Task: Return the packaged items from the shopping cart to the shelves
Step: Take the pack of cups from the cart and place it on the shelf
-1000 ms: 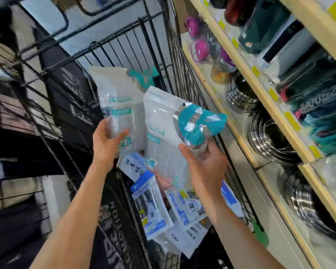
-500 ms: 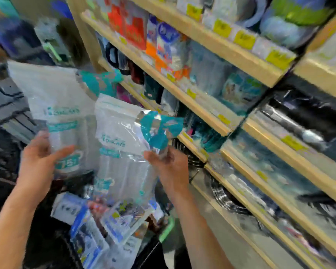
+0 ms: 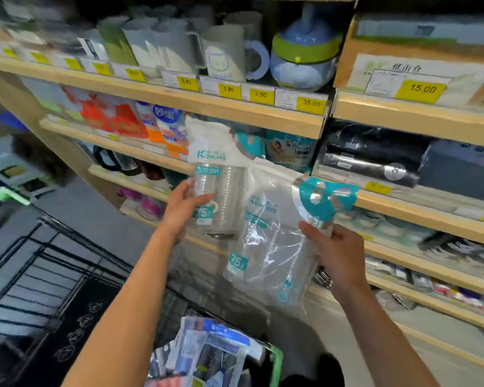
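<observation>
While your left hand [image 3: 183, 208] and right hand [image 3: 337, 251] each grip a cup pack [image 3: 221, 188], unshelved, more packets [image 3: 204, 356] wait in the cart [image 3: 67, 263]

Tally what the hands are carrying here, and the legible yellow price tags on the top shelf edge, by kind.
Cup packs held: 2, one in the left hand at, one in the right hand at
Legible yellow price tags: 5, from to
Total: 7

Both cup packs [image 3: 221, 191] lifted out of the cart [image 3: 67, 275], raised before the shelves [image 3: 179, 99], view swung toward shelving
</observation>
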`<state>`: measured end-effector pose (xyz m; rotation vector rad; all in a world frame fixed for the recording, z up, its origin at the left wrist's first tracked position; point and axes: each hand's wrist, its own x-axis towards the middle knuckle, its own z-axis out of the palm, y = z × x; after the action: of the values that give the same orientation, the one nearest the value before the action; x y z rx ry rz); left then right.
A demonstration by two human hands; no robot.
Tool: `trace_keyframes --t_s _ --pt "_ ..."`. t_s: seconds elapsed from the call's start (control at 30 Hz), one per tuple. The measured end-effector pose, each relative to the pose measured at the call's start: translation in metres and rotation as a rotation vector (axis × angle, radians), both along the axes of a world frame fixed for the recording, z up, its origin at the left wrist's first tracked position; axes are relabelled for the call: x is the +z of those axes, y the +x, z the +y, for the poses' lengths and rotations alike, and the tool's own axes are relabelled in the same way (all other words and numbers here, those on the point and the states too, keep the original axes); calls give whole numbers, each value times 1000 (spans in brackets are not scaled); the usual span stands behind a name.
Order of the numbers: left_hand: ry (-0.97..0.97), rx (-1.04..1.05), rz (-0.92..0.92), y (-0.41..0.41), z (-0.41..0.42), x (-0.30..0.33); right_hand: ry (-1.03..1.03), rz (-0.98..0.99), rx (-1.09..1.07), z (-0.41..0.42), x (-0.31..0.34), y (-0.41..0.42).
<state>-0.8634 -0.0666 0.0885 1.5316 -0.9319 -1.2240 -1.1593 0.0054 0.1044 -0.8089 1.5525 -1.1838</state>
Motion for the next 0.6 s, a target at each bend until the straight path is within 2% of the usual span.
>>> trace_keyframes --t_s 0.23,0.47,0.6 --pt "-4 -136 77 19 -94 -20 12 74 -144 -20 -22 7" --pt "-79 -333 78 34 -161 -23 11 68 -121 -34 -45 36" --pt "-73 -308 68 39 -196 -22 38 39 -117 -38 -56 44"
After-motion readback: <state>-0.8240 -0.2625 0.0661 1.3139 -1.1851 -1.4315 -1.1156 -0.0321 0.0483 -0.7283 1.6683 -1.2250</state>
